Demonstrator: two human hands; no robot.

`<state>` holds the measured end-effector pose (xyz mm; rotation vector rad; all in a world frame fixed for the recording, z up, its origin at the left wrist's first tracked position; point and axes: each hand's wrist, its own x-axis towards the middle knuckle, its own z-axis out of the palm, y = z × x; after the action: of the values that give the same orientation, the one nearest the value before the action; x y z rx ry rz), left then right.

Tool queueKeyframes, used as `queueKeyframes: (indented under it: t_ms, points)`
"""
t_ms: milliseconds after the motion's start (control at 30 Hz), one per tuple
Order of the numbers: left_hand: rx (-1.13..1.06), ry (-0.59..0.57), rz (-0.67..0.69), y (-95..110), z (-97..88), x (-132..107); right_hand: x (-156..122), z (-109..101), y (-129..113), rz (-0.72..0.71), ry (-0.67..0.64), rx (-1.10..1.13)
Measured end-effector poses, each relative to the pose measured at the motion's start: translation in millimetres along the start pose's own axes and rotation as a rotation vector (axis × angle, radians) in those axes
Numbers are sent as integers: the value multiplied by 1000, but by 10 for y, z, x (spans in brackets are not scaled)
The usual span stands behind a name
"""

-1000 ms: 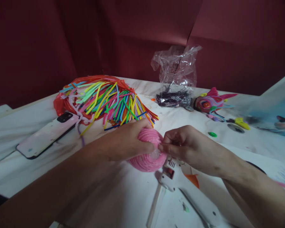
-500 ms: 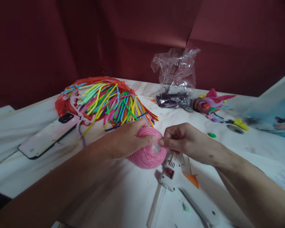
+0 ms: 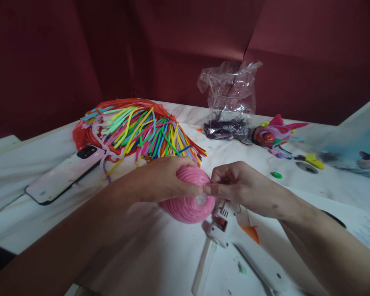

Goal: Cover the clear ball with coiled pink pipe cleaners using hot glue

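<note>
Pink corded ball [image 3: 185, 211] | over table [image 3: 135, 255], contact unclear | grasped by fingers of left hand [image 3: 163, 179], upper left covered | met near pale centre [image 3: 201, 200] by bunched fingers of right hand [image 3: 239, 185], cannot tell whether gripping | beside glue gun [image 3: 234, 234], nozzle obscured

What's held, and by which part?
Pink ball, by its upper-left side, in the left hand. The right hand is beside its pale centre; what it grips is unclear.
</note>
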<state>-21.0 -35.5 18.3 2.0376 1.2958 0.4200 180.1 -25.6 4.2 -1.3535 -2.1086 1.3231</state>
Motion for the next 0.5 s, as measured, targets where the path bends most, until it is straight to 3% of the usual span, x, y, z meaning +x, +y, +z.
queueKeyframes:
  t_ms: [267,500]
  points:
    - [64,7,-61,125,2,-29,-36,42,6,-26,-26,32]
    - [94,21,-104,91,3,-5,-10,-13,-45,-43,-92,40]
